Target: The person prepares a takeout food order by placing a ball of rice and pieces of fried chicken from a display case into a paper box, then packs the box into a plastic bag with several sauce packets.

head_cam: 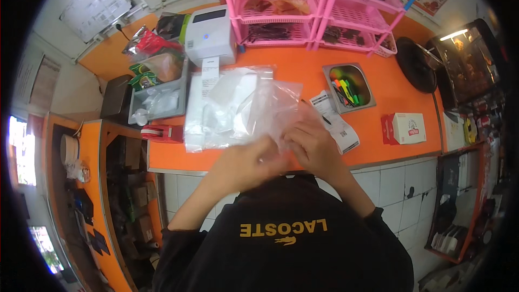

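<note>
A clear plastic bag (279, 97) is raised at its near end above a stack of similar clear bags (227, 125) on the orange counter. My right hand (312, 142) pinches the near edge of that bag with bent fingers. My left hand (247, 166), blurred by motion, is at the same edge; its fingertips meet the film, though the exact grip is partly hidden. Just beyond my right hand lie printed paper slips (344, 129) and a dark pen (326, 119).
A white label printer (211, 34) with a printed strip stands behind the bags. To the left are a grey bin (158, 99) of packets and a red tape dispenser (162, 133). A metal tray (352, 73) holds markers. Pink shelves (279, 18) stand behind; a small box (409, 128) sits right.
</note>
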The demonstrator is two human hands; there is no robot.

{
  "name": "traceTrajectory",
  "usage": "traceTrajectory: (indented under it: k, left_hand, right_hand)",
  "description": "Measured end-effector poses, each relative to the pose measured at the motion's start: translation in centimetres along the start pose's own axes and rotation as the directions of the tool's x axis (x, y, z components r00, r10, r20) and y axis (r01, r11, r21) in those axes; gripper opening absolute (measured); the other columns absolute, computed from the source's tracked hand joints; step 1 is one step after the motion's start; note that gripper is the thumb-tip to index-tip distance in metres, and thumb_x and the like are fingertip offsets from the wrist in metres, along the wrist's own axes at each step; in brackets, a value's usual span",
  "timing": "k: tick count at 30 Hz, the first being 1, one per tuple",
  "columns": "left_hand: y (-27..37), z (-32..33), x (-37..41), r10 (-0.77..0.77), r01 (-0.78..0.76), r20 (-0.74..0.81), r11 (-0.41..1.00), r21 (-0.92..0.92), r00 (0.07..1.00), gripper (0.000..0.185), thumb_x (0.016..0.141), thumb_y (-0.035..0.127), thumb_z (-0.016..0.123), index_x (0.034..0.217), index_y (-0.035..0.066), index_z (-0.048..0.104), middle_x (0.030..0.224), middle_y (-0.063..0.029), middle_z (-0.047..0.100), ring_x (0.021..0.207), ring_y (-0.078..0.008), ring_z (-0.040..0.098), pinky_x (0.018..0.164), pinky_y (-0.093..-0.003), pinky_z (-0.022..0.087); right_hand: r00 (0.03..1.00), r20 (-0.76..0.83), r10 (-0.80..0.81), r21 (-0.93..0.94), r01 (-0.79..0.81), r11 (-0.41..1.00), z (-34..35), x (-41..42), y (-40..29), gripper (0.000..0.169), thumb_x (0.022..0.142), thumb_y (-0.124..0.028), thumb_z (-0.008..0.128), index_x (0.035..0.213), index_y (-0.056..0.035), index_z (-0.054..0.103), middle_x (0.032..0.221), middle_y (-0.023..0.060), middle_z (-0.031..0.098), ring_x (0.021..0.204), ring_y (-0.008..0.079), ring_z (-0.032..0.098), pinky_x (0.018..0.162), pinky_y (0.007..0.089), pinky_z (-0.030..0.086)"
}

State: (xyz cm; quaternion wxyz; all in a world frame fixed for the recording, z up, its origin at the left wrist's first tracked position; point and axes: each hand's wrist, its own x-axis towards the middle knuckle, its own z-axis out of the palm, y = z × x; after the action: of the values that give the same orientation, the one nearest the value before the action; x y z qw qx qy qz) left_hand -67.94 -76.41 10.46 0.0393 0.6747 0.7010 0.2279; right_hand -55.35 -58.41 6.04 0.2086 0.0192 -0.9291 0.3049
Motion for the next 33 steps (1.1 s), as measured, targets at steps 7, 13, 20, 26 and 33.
traceTrajectory:
  k: [7,13,20,26,33]
  left_hand:
    - [-11.7,3.3,-3.4,-0.659,0.450,-0.521,0.751,-0.483,0.542,0.027,0.079,0.002,0.062,0.105,0.002,0.060,0.095,-0.0116,0.065,0.085,-0.0216,0.064,0.077,-0.0311,0.049]
    - [-8.2,1.4,-9.0,-0.447,0.392,0.260,0.234,-0.890,0.856,0.031,0.081,0.003,0.062,0.112,0.001,0.058,0.088,-0.0027,0.062,0.080,-0.0108,0.058,0.076,-0.0249,0.047]
    - [0.2,2.5,-4.5,-0.520,0.411,0.201,0.327,-0.851,0.830,0.056,0.073,0.000,0.061,0.124,0.009,0.041,0.097,-0.0046,0.057,0.084,-0.0087,0.055,0.076,-0.0253,0.047]
    - [-1.1,4.9,-6.3,-0.851,-0.198,-0.170,0.080,-0.977,0.497,0.057,0.071,0.001,0.054,0.123,0.014,0.035,0.108,-0.0084,0.054,0.092,-0.0171,0.057,0.069,-0.0296,0.051]
    - [-0.1,4.5,-9.7,-0.965,-0.553,-0.162,0.022,-0.833,0.205,0.039,0.078,0.004,0.049,0.115,0.015,0.042,0.100,-0.0075,0.056,0.075,-0.0154,0.055,0.060,-0.0277,0.048]
  right_hand:
    - [0.786,0.612,0.089,0.535,-0.494,0.686,-2.3,-2.1,-3.1,0.009,0.080,-0.007,0.053,0.087,-0.0018,0.055,0.074,0.0121,0.057,0.066,0.0248,0.057,0.064,0.0354,0.045]
    - [0.885,-0.275,0.375,-0.054,-0.403,0.914,-1.1,-3.0,5.9,0.028,0.062,0.009,0.053,0.086,-0.0058,0.054,0.073,0.0123,0.052,0.070,0.0313,0.053,0.067,0.0354,0.044]
    - [0.797,-0.378,0.470,0.346,-0.350,0.871,-3.0,-3.9,14.0,0.026,0.069,0.008,0.055,0.090,-0.0064,0.052,0.091,0.0089,0.056,0.079,0.0233,0.056,0.071,0.0332,0.047]
    - [0.856,0.412,0.312,0.904,-0.342,-0.257,-4.6,-2.4,7.5,0.032,0.076,0.002,0.054,0.106,-0.0040,0.050,0.087,0.0032,0.058,0.083,0.0120,0.059,0.066,0.0224,0.048]
    - [0.653,0.728,-0.206,0.647,-0.558,0.519,-4.4,1.0,9.9,0.049,0.070,-0.004,0.060,0.117,-0.0051,0.047,0.079,0.0078,0.058,0.077,0.0190,0.061,0.065,0.0290,0.050]
